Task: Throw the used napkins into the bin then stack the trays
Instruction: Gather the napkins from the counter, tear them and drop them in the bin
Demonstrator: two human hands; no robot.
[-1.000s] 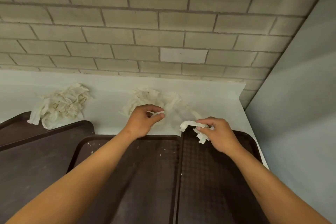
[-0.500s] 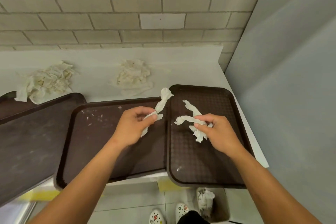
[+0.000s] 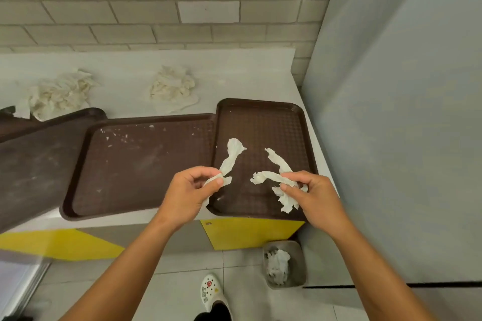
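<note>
My left hand (image 3: 189, 191) pinches a twisted white napkin strip (image 3: 231, 155) over the seam between two brown trays. My right hand (image 3: 310, 197) grips another crumpled napkin (image 3: 271, 177) above the right tray (image 3: 260, 122). The middle tray (image 3: 135, 164) carries white crumbs. A third tray (image 3: 34, 161) overlaps it at the left. Two piles of used napkins lie on the counter behind the trays, one at the left (image 3: 58, 92) and one in the middle (image 3: 172, 87). A small grey bin (image 3: 284, 264) stands on the floor below the right tray, with napkins inside.
The white counter (image 3: 234, 78) ends at a brick wall (image 3: 161, 2) behind and a grey panel (image 3: 396, 112) on the right. The counter front is yellow and grey. My white shoe (image 3: 211, 292) is on the tiled floor left of the bin.
Both hands have pulled back from the counter toward me, each carrying its napkin. The view has tipped downward, bringing the counter front, floor and bin into sight.
</note>
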